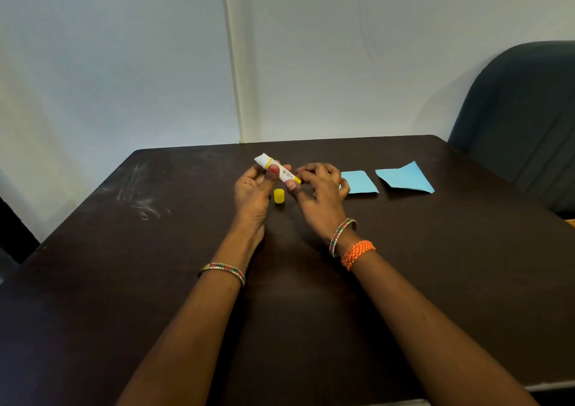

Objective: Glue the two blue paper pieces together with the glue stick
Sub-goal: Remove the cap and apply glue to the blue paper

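Glue stick point(278, 169) was held above the worktop point(186, 250), tilted. Left hand point(253, 192) gripped its middle, thumb on the label; right hand point(320, 187) pinched the yellow base end. Yellow cap point(279, 196) stood below. Two blue paper pieces point(359, 182) point(406, 177) lay flat just right of the right hand's fingers point(311, 172).
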